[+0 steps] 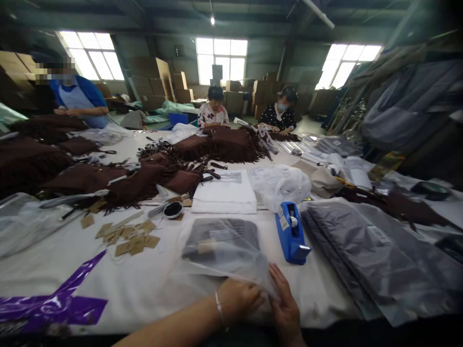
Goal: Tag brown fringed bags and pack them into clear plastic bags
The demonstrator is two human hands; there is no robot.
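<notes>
A translucent plastic bag (pixel 224 270) lies flat in front of me, with a dark folded item and a tan tag (pixel 206 246) showing inside. My left hand (pixel 240 296), wearing a bracelet at the wrist, is closed at the bag's near edge, its fingertips pinching the plastic. My right hand (pixel 284 299) rests at the bag's near right corner, fingers stretched out along the film and thumb against it. Just beyond that hand stands a blue tape dispenser (pixel 292 233).
Tan tags (pixel 130 237) lie scattered left of the bag, near a small dish (pixel 173 209) of black bits. Purple tape (pixel 54 303) marks the front left. Packed grey bags (pixel 376 246) are stacked right. Brown fringed bags (pixel 231 143) and a white stack (pixel 224 195) sit farther back. Several people work across the table.
</notes>
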